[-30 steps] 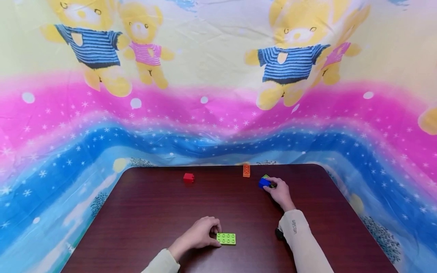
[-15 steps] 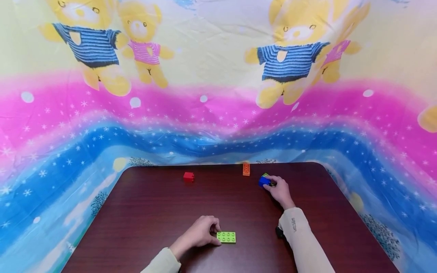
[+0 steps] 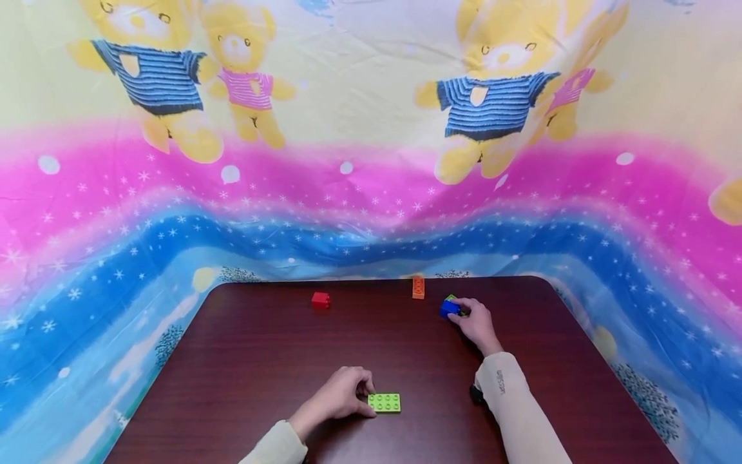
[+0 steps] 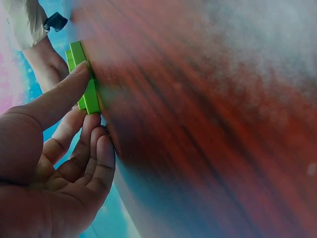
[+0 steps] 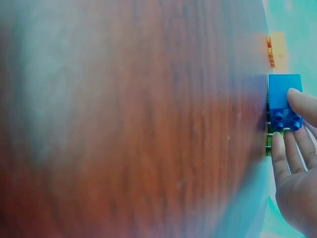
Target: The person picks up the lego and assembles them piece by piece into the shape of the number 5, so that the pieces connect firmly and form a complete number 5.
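My left hand (image 3: 341, 396) pinches the left end of a flat lime-green toy brick (image 3: 387, 403), studs up, near the front of the table. In the left wrist view, the thumb lies on one side of this green brick (image 4: 90, 94) and fingertips meet its end. Farther back on the right, my right hand (image 3: 478, 323) grips a blue toy brick (image 3: 448, 309) between thumb and fingers. A green brick (image 5: 271, 145) shows beside and partly behind the blue brick (image 5: 285, 91) in the right wrist view; fingers hide some of it.
At the far edge of the dark wooden table (image 3: 261, 361) stands an orange brick (image 3: 418, 289), left of the blue one. A red brick (image 3: 320, 301) lies farther left. Behind the table hangs a bear-patterned cloth (image 3: 348, 187).
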Tool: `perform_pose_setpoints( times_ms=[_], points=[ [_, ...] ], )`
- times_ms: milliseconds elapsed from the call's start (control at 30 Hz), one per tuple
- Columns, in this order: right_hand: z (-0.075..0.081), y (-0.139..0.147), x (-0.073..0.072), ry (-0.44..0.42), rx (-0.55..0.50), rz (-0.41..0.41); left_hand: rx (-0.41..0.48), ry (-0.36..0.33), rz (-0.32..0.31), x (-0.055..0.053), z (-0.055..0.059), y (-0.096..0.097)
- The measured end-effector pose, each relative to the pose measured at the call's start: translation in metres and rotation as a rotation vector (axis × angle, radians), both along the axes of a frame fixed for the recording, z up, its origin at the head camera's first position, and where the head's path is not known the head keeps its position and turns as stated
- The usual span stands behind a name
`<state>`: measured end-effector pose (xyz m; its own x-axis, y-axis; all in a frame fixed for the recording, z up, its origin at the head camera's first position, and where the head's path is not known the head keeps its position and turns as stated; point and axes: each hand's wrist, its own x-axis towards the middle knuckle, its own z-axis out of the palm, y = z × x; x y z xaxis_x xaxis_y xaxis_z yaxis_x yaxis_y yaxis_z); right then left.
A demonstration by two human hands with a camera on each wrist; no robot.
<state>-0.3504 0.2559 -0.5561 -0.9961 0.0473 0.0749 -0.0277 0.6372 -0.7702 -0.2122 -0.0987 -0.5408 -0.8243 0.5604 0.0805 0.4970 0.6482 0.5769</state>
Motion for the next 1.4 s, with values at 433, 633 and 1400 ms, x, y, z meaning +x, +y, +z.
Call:
perform_pose_setpoints(
  times_ms=[433, 633, 1400],
  points=[
    [0.013, 0.004, 0.011, 0.065, 0.002, 0.044, 0.007, 0.013, -0.009, 0.0, 0.0, 0.0],
    [0.02, 0.002, 0.018, 0.071, 0.013, 0.065, 0.016, 0.012, -0.015, -0.001, 0.0, 0.0],
    [0.04, -0.027, 0.05, 0.109, -0.122, 0.186, 0.025, 0.007, -0.016, 0.0, -0.001, 0.0]
  ],
)
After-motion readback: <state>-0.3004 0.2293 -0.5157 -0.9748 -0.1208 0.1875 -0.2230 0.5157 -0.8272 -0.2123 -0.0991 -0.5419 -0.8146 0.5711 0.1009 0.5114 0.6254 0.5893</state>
